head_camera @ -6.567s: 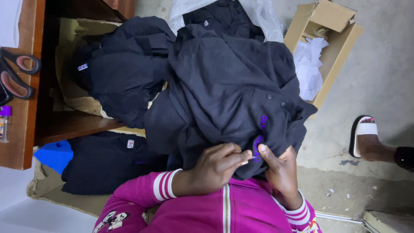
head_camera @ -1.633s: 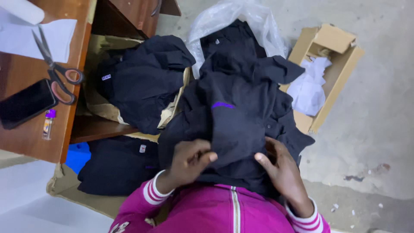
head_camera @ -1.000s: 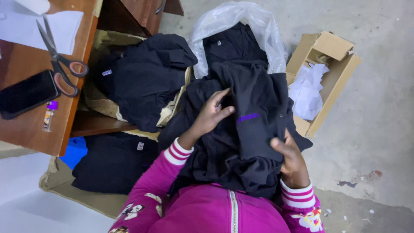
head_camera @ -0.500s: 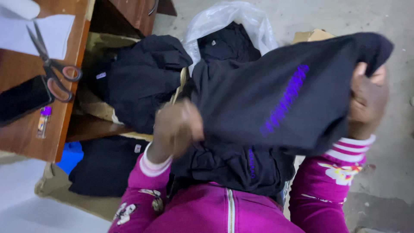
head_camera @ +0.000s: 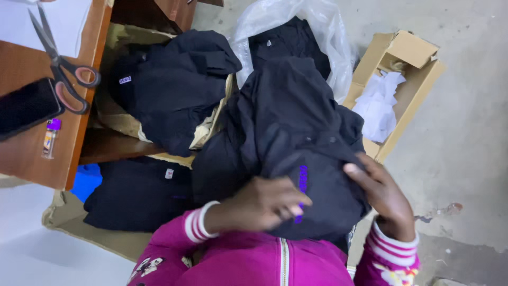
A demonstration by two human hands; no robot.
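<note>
A black garment with purple stitching lies bunched on my lap over more black cloth. My left hand rests on its near part, fingers curled onto the fabric beside the purple stitching. My right hand presses and grips the garment's right edge. Both wrists show pink sleeves with striped cuffs.
A pile of black garments fills a cardboard box at left, with another folded stack below it. A clear plastic bag holds more black cloth. An open carton with white paper stands at right. Scissors, a phone and a small tube lie on the wooden table.
Half a second ago the garment was held up and spread between both hands. It has come down onto my lap, and both hands now lie on it.
</note>
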